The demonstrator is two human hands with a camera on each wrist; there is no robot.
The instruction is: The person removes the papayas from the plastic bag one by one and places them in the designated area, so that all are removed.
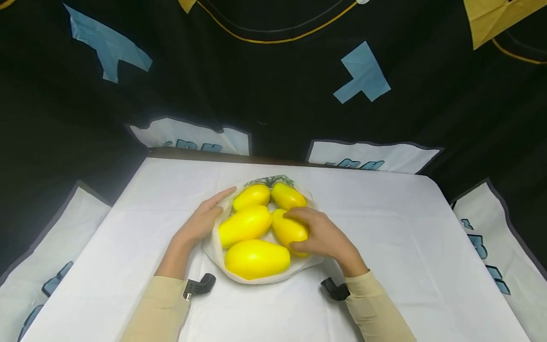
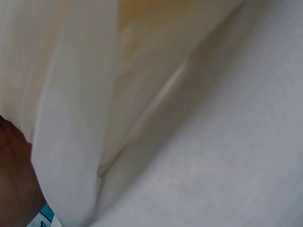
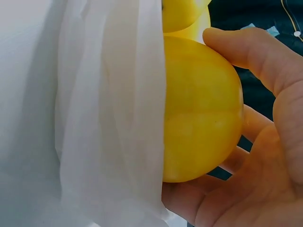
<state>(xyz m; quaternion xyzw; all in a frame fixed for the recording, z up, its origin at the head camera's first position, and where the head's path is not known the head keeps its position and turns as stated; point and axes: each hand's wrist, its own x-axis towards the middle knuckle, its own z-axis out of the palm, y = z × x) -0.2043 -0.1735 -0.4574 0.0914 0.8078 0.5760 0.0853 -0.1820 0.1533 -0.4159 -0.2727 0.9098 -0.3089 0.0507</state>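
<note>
A white cloth bag (image 1: pixel 273 280) with a green print at its far edge lies with its mouth spread around several smooth yellow mangoes (image 1: pixel 258 259). My right hand (image 1: pixel 318 232) grips the mango (image 1: pixel 288 228) at the right side of the bag, thumb and fingers curved round it. Close up in the right wrist view, the gripped mango (image 3: pixel 201 109) stands partly behind the bag's cloth (image 3: pixel 113 104). Against the left side of the bag rests my left hand (image 1: pixel 202 221), its index finger stretched out along the rim. Bag cloth (image 2: pixel 71 113) hides most of that hand in the left wrist view.
The bag stands on a table under a white cloth (image 1: pixel 384 247). Beyond the far edge hangs a black curtain (image 1: pixel 256 95) with blue tape pieces (image 1: pixel 363 71). White printed sheets (image 1: pixel 372 156) surround the table's edges. Black wrist mounts (image 1: pixel 201 285) sit on both sleeves.
</note>
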